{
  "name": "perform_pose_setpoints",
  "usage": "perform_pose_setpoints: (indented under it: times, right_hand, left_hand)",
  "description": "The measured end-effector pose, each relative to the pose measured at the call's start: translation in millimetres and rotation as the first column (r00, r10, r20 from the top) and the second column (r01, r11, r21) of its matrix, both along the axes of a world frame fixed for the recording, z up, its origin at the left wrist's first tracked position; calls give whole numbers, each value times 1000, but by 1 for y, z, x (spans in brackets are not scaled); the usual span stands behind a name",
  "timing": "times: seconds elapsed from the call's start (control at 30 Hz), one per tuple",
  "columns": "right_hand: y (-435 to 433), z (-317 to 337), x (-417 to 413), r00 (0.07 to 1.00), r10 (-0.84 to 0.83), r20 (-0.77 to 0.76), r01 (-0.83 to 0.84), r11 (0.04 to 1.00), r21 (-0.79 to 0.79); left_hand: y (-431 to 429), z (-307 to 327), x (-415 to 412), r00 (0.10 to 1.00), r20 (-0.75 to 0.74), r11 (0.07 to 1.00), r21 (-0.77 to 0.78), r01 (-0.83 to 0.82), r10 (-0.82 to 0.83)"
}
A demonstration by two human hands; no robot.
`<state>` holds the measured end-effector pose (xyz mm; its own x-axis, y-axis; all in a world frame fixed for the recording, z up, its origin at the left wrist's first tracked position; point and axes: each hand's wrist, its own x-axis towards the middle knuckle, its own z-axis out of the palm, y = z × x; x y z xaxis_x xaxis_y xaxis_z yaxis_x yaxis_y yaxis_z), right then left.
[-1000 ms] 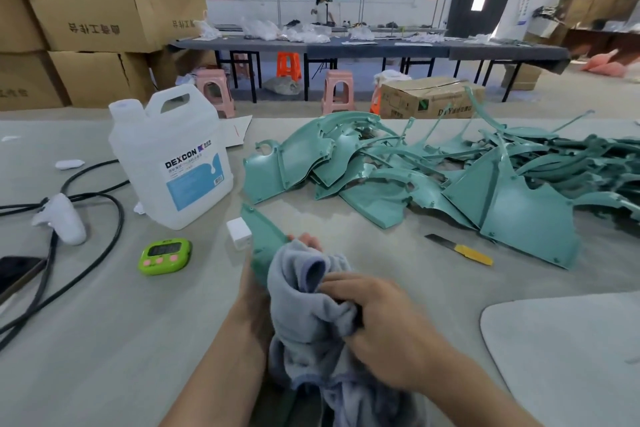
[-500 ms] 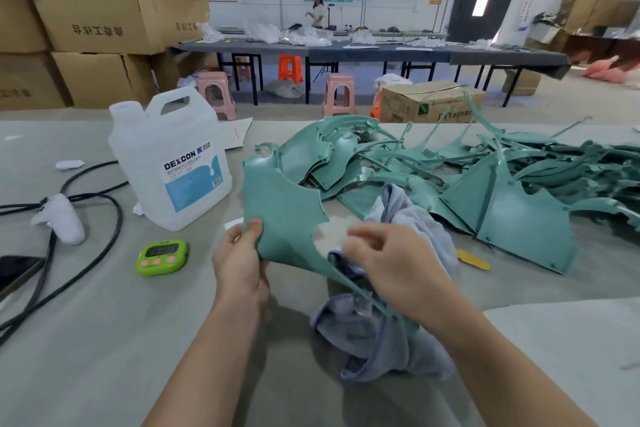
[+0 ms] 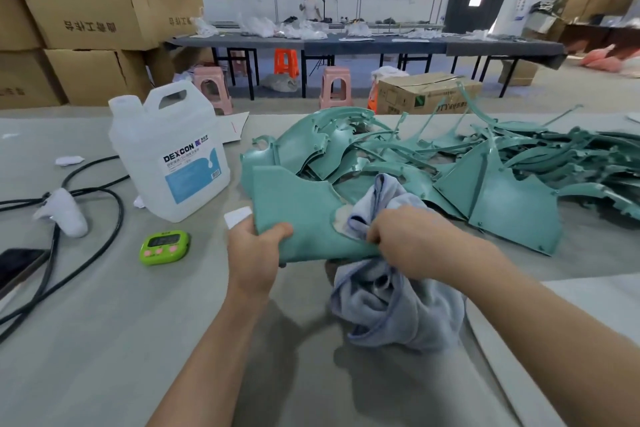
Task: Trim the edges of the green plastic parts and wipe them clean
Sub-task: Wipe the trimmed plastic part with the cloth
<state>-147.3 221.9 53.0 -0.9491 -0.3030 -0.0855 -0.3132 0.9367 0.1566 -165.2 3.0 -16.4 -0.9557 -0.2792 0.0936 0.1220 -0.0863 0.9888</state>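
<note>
Left hand (image 3: 254, 253) clamped on the near corner of a green plastic part (image 3: 301, 215), thumb lying over the top face, fingers curled underneath. Right hand (image 3: 412, 243) is bunched tight round a grey-blue cloth (image 3: 394, 308), pressing it against the part's right edge, and the rest of the cloth hangs down to the table (image 3: 104, 322). The part is up off the table, just in front of the pile of green parts (image 3: 485, 184): a matt teal panel, broad and flat, with a curved bite out of its right side. The white jug (image 3: 169, 156) and green timer (image 3: 164, 248) sit off to the left.
</note>
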Motion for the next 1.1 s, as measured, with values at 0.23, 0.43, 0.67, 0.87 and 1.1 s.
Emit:
perform_pose_setpoints:
  times: [0.23,0.43,0.67,0.87,1.1]
  right_hand:
    - [43,-4,38,901,-143,-410,97,987,-131]
    - [79,-23,112,839,-286,-463,145,938,-316]
    - [152,-39,228,641,-590,-491,448,807,-385]
    - [210,-70,348,427,-772,-471,700,612,-368]
    - [242,-145,507,138,-963,-231,939,201,-279]
  left_hand:
    - [42,24,37,964,1,893,376,247,-267]
    - [88,40,69,997,4,996,-35,81,-81]
    - [190,54,139,920,33,905,-166,391,-392]
    - [301,19,209,493,218,537,422,731,-842]
    - [391,-48,331,-17,373,228,601,766,-928]
